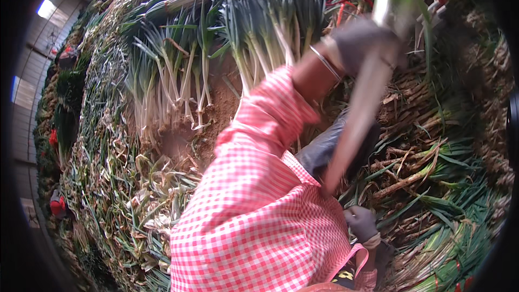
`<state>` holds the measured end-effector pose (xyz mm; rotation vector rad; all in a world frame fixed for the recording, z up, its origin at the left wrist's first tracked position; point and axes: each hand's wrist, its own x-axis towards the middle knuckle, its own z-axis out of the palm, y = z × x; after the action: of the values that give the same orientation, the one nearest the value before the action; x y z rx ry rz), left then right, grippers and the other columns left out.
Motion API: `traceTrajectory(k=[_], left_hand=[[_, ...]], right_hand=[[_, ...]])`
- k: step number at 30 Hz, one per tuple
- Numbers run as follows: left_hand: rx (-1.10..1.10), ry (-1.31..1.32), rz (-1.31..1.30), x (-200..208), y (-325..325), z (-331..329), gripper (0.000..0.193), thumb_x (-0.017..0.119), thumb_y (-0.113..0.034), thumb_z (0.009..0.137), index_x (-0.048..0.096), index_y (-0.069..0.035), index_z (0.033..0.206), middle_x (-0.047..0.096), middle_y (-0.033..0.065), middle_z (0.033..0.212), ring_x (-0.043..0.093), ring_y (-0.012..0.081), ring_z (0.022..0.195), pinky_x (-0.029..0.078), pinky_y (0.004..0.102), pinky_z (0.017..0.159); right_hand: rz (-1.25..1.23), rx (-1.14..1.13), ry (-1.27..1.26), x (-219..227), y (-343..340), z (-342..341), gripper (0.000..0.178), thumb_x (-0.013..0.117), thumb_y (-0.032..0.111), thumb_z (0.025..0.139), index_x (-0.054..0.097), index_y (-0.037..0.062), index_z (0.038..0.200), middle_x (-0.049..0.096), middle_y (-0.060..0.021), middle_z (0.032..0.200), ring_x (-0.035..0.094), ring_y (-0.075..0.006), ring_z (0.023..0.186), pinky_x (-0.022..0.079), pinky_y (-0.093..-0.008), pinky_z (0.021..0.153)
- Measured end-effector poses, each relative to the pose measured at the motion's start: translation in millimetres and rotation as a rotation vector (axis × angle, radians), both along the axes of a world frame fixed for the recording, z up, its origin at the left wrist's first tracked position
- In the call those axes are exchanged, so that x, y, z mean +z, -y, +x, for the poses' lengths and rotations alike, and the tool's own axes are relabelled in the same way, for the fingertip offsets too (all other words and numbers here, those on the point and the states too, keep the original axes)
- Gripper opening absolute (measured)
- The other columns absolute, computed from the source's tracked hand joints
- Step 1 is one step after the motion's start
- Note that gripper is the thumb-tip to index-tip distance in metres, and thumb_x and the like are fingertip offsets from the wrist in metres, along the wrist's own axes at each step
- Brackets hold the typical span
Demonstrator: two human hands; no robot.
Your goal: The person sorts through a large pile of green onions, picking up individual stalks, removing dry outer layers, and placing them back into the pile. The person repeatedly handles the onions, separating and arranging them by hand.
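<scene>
My left hand (367, 47), in a grey glove, reaches across toward the upper right and is closed around a long green onion (359, 116). Motion smears this onion; its green leaves rise above the fist, while the pale brownish stalk slants down toward my lap. Lower down, my right hand (361, 224), also gloved in grey, is curled close to my body beside the red-and-white checked clothing. Whatever its fingers hold, if anything, is hidden. Beyond my left forearm lies a row of trimmed green onions (259, 38) with white stems and dark green leaves.
Another bunch of cleaned onions (178, 70) lies on bare soil (216, 97) at left. Peeled scraps (157, 194) cover the ground nearby. Unpeeled onions (411, 176) are heaped on the right. Red ties (346, 8) show near the top. A tiled wall (32, 59) stands far left.
</scene>
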<state>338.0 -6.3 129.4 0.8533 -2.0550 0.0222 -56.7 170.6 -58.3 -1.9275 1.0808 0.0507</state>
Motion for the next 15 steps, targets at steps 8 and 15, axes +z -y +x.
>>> traceTrajectory(k=[8,15], left_hand=[[1.245,-0.714,0.297,-78.1,-170.5,357.4,0.028,0.069,-0.021,0.082,0.062,-0.014,0.108,0.068,0.0041,0.090,0.065,0.0187,0.069,0.052,0.0310,0.061],[1.216,-1.207,0.597,-163.9,-134.7,333.9,0.042,0.067,-0.026,0.088,0.051,-0.017,0.126,0.067,0.0095,0.101,0.065,0.0192,0.072,0.052,0.0300,0.057]], right_hand=[[-0.359,0.311,-0.929,-150.3,28.5,-179.3,0.018,0.054,0.020,0.084,0.069,0.0109,0.086,0.066,-0.0156,0.082,0.066,-0.0334,0.079,0.053,-0.0434,0.073],[-0.162,-0.234,-0.824,-188.3,-64.4,-248.2,0.022,0.052,0.024,0.087,0.070,0.0129,0.092,0.068,-0.0179,0.095,0.066,-0.0351,0.086,0.053,-0.0420,0.073]])
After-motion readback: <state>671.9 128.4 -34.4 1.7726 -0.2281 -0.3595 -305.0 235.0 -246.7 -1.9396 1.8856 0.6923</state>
